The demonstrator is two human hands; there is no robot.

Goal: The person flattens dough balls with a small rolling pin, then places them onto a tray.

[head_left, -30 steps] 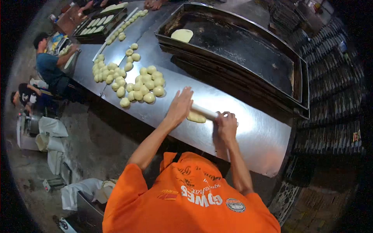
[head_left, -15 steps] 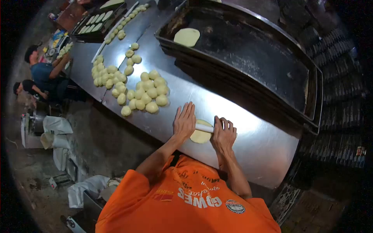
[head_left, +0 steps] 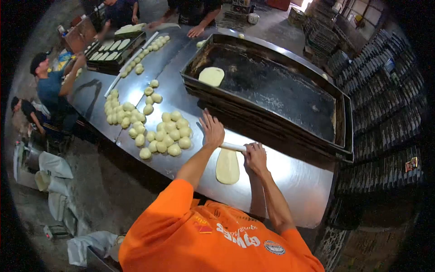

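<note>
A pale rolling pin [head_left: 233, 146] lies across the far end of a flattened piece of dough [head_left: 227, 168], which is a long oval on the steel table. My left hand [head_left: 212, 130] presses on the pin's left end with its palm, fingers stretched out and pointing away from me. At the other end, my right hand [head_left: 256, 157] has its fingers curled over the pin. To the left of my left hand sits a cluster of round dough balls [head_left: 171, 131]. One flat dough piece [head_left: 211, 76] lies in the dark baking tray [head_left: 267, 93] beyond my hands.
The steel table [head_left: 294, 181] runs under everything. More dough balls [head_left: 124, 113] spread left, beside a long thin bar [head_left: 129, 63]. A tray of flat dough pieces [head_left: 113, 52] stands farther back. Several people [head_left: 52, 86] are around the far side. Stacked trays [head_left: 385, 109] line the right.
Both hands and the rolling pin have moved away from my body. The dough has gone from roundish to a long oval. The view has tilted up, showing more people at the back.
</note>
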